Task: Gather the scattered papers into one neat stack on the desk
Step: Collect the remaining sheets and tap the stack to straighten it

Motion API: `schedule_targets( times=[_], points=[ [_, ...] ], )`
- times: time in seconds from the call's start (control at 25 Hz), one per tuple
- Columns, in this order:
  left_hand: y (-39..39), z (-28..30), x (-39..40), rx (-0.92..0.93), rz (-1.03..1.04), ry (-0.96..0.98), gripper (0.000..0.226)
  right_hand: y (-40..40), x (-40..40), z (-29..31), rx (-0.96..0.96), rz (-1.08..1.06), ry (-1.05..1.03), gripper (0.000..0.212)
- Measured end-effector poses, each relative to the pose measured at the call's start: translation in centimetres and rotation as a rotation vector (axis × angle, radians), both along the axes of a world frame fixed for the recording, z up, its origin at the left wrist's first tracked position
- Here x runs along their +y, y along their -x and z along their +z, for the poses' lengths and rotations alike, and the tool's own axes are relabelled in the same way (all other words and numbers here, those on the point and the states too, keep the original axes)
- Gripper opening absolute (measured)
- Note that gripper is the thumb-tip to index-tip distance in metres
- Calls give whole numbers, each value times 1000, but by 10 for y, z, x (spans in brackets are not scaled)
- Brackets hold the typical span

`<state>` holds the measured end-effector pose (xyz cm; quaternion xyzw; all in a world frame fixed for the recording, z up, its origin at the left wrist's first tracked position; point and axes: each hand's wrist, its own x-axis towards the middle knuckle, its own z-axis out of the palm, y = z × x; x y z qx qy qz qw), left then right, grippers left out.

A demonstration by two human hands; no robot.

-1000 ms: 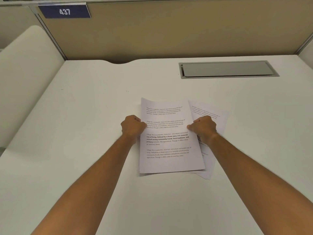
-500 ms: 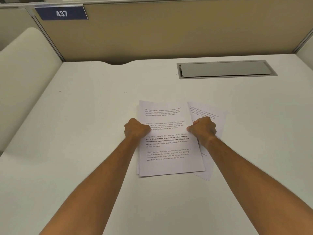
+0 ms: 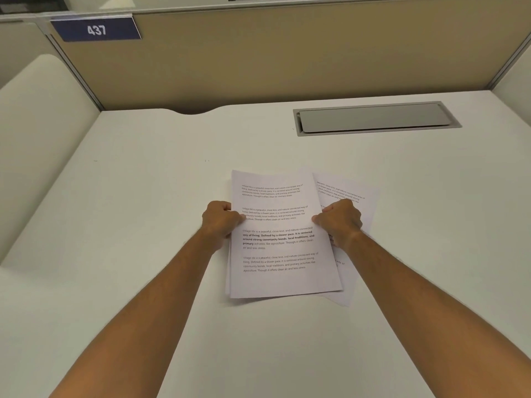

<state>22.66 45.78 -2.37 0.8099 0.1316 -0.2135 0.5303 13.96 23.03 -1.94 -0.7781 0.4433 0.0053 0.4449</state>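
A loose pile of printed white papers (image 3: pixel 283 254) lies in the middle of the white desk (image 3: pixel 143 196). The top sheet faces me, and another sheet (image 3: pixel 349 191) fans out askew from under its right side. My left hand (image 3: pixel 219 221) grips the pile's left edge with curled fingers, thumb on the top sheet. My right hand (image 3: pixel 339 221) pinches the top sheet's right edge, resting over the skewed sheet. A thin edge of lower sheets shows at the bottom left.
A grey cable-tray lid (image 3: pixel 373 119) is set into the desk at the back right. A tan partition (image 3: pixel 287 58) with a blue "437" sign (image 3: pixel 96 29) closes the back. A white side panel (image 3: pixel 37 133) stands to the left.
My left hand has slid inward against the pile's left edge, and the top sheets have shifted slightly left. The skewed sheet on the right stays fanned out.
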Motion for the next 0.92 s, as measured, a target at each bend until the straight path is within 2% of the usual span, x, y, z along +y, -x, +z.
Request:
schedule_targets(
  times=[0.08,0.2,0.36,0.44,0.72,0.8,0.92],
  points=[
    [-1,1,3,-22,-53,26,15,0,-4,-2,-13,-5,-40,18],
    [-2,12,7,-73,-116,124,13,1,-10,-1,-90,-26,-256,19],
    [-12,24,4,-85,-95,196,15,8,-21,14,-199,-77,-542,12],
    [-20,26,-7,-69,-104,205,16,18,-30,23,-227,-82,-581,10],
    [-29,6,-72,-63,-259,-24,22,52,-60,16,-214,-223,-440,9],
    [-26,0,-84,-115,-318,-128,24,57,-64,7,-153,-259,-332,15],
    [-22,-5,-94,-219,-409,-272,23,62,-64,-2,8,-213,-45,27]
  ],
)
